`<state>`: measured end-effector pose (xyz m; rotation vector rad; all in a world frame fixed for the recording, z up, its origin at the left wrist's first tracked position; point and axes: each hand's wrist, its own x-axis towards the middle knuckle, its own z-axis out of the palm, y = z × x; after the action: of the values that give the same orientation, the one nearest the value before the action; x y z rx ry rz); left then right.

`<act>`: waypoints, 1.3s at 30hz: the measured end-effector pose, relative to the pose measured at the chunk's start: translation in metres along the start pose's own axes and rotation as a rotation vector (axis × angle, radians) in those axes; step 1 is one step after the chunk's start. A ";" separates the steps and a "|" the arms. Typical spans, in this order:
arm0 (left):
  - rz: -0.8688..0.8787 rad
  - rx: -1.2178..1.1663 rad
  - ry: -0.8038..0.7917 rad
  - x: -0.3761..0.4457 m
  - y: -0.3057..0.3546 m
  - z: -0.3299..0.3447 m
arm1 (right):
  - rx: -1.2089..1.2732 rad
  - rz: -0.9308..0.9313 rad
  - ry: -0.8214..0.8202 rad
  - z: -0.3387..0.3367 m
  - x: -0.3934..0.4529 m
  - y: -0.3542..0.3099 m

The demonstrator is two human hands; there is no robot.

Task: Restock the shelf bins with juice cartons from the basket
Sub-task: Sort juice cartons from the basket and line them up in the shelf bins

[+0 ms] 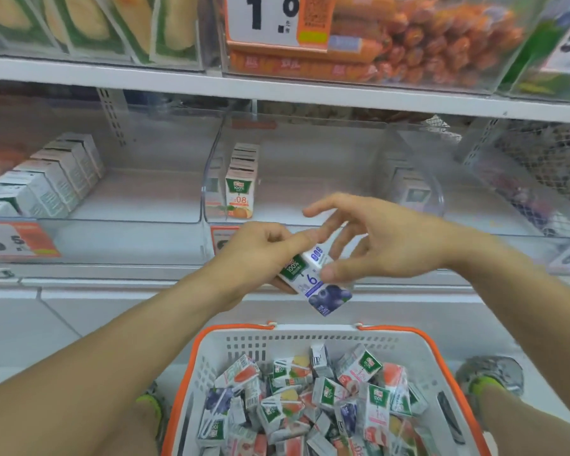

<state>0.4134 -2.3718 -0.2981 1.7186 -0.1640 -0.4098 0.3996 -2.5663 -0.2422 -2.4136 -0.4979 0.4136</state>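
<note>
You have a blueberry carton tilted in your left hand, clamped around its upper end above the basket's far rim. Your right hand is spread open, thumb touching the carton's side. I judge restocking barely begun: the basket is heaped with mixed cartons, while the middle bin holds one short orange row at its left wall. Price tags line the shelf edge; nothing blocks the bins.

tilted blueberry carton above basket
</note>
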 end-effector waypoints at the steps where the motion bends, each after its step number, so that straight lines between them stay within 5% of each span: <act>1: 0.020 0.034 0.004 0.001 0.003 0.011 | -0.094 0.024 0.051 0.006 -0.010 0.006; 6: 0.116 0.155 0.038 0.011 0.013 0.067 | -0.214 -0.028 0.315 0.014 -0.046 0.046; 12: 0.618 0.377 0.209 0.034 0.025 0.098 | 0.298 -0.076 0.679 -0.047 -0.101 0.095; 16: 0.704 0.667 0.256 0.062 0.009 0.109 | 0.304 -0.087 0.913 -0.099 -0.108 0.128; 21: 0.811 0.821 0.223 0.077 -0.007 0.109 | 0.239 0.154 0.756 -0.114 -0.052 0.169; 26: 0.836 0.865 0.244 0.084 -0.011 0.109 | 0.073 0.200 0.630 -0.099 -0.004 0.188; 32: 0.846 0.857 0.283 0.085 -0.012 0.109 | -0.240 0.341 0.654 -0.088 0.019 0.198; 39: 0.825 0.850 0.295 0.084 -0.011 0.110 | -0.171 0.362 0.614 -0.095 -0.006 0.191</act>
<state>0.4500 -2.4989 -0.3391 2.2979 -0.8872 0.6132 0.4802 -2.7575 -0.2918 -2.6249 0.1836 -0.2414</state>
